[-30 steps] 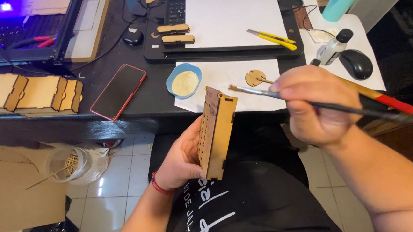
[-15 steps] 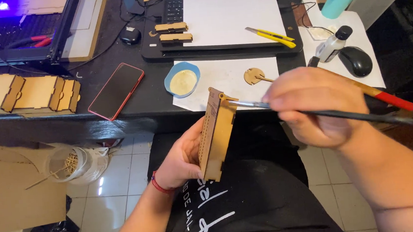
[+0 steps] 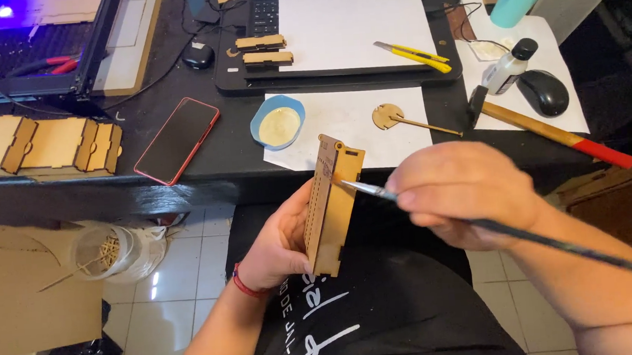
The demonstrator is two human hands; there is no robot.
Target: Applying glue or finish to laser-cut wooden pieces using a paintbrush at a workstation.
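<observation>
The right hand (image 3: 465, 193) has moved lower, its brush (image 3: 437, 206) now touching the top of the wooden panel (image 3: 332, 202), which the left hand (image 3: 280, 243) grips upright above the lap, long axis slightly tilted.

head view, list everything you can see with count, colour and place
wooden piece: 1, tan, upright in left hand
brush: 1, dark handle, tip on the piece
bowl: 1, blue, desk centre
phone: 1, red-edged, left of bowl
knife: 1, yellow, on white sheet
bottle: 1, white, desk right
mouse: 1, black, beside bottle
hammer: 1, red-tipped wooden handle, desk right
left hand: holds piece
right hand: holds brush
</observation>
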